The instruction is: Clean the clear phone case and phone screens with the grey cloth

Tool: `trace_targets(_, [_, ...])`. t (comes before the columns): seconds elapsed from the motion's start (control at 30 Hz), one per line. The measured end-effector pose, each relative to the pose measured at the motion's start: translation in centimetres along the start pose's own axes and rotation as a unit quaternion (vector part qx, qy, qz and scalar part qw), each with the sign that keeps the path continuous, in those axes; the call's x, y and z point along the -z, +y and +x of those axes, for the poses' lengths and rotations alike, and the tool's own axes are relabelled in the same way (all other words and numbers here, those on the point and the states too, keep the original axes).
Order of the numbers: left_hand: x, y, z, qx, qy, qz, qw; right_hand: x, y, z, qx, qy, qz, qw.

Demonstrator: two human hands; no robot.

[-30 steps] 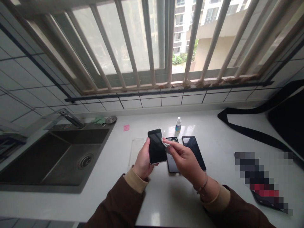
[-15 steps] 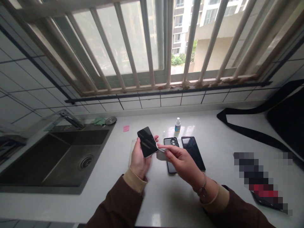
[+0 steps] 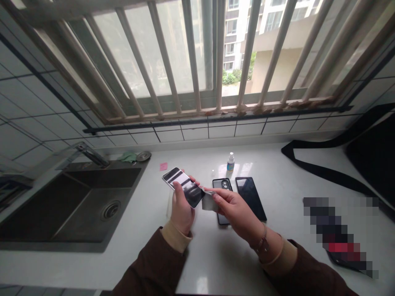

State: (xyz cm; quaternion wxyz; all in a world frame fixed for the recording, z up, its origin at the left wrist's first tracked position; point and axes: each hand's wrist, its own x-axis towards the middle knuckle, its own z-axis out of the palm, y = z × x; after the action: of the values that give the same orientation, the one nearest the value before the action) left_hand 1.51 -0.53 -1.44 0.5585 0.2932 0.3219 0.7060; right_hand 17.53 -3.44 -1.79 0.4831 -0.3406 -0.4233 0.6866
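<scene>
At the far left a dark sink [image 3: 70,201] is sunk into the white counter [image 3: 216,255], its tap [image 3: 89,153] at the far rim; a pink note [image 3: 163,166] lies just right of it. The left hand [image 3: 181,207] is clenched around a phone [image 3: 184,187], held above the counter near the middle. A second ago the screen faced the camera almost upright; now it has tipped flat and swung leftward, so window light streaks across the glass and its right edge meets the cloth. The right hand [image 3: 236,209] pinches a small wiping cloth [image 3: 209,201] between thumb and fingertips, pressed to that lower right edge rather than the screen's face as before, which suggests the wiping has passed from the face to the rim. Beyond it lie a phone case [image 3: 222,185] and a second dark phone [image 3: 250,196] flat on the counter, a small bottle [image 3: 230,161] farther back. A black bag strap [image 3: 317,170] trails at the right.
</scene>
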Motion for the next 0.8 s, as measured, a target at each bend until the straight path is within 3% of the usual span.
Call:
trace_targets(0.13, [0.4,-0.2,-0.4,-0.031,0.003,0.083,0.996,0.0,0.1,0.0,-0.016,-0.005,0.02,1.0])
trace_targets(0.3, [0.3,0.0,-0.7,-0.039,0.008,0.094,0.995,0.0,0.1,0.0,-0.002,-0.006,0.02,1.0])
trace_targets(0.5, [-0.3,0.6,-0.6,-0.048,0.067,0.093,0.992,-0.6,0.5,-0.5,0.033,-0.028,-0.086,0.995])
trace_targets(0.7, [-0.2,0.6,0.3,0.038,0.124,0.091,0.987,-1.3,-0.5,-1.6,0.058,-0.125,-0.14,0.981])
trace_targets(0.77, [-0.3,0.6,0.5,0.082,0.106,0.046,0.99,-1.1,-1.0,-1.7,0.078,-0.097,-0.148,0.981])
trace_targets(0.8, [-0.4,0.6,0.5,0.108,0.087,0.018,0.99,-0.7,-1.1,-1.6,0.094,-0.05,-0.151,0.983])
